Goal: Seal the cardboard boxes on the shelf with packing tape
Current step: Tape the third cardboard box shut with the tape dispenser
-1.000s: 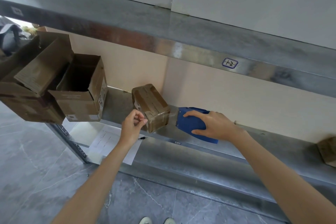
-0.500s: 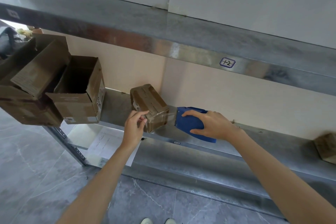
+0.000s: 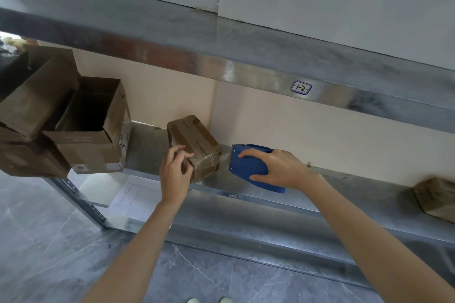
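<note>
Brown closed cardboard box (image 3: 195, 139), glossy-taped.

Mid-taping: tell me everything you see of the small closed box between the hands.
The small cardboard box is brown, worn and closed, with glossy tape strips across its top and near end. It sits skewed on the metal shelf, near the front edge, one corner toward the camera. The left hand grips its near left corner with curled fingers. A tape strip runs from its right side to the blue tape dispenser held by the right hand.
</note>
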Demonstrator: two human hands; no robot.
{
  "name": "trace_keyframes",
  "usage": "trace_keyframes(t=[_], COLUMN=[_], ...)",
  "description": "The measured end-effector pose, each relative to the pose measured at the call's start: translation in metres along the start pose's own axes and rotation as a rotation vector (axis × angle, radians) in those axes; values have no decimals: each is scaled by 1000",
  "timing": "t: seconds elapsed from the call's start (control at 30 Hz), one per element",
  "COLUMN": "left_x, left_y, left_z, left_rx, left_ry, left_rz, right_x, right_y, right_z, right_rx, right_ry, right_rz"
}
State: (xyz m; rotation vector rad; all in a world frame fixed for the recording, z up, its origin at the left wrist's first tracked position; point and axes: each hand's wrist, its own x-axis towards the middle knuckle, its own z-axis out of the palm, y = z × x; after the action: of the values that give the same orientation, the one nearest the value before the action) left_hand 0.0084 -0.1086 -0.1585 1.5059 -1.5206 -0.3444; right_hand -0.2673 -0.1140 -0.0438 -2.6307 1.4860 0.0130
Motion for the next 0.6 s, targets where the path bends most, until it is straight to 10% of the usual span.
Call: trace_keyframes(t=[0.6], left_x=[3], left_y=[-10], left_z=[-1], left_rx=[77], left_ry=[-75], left_rz=[95], right_x=[11], right_y=[5], right_z=[9], right_rx=[3], right_ry=[2], right_rz=[-1])
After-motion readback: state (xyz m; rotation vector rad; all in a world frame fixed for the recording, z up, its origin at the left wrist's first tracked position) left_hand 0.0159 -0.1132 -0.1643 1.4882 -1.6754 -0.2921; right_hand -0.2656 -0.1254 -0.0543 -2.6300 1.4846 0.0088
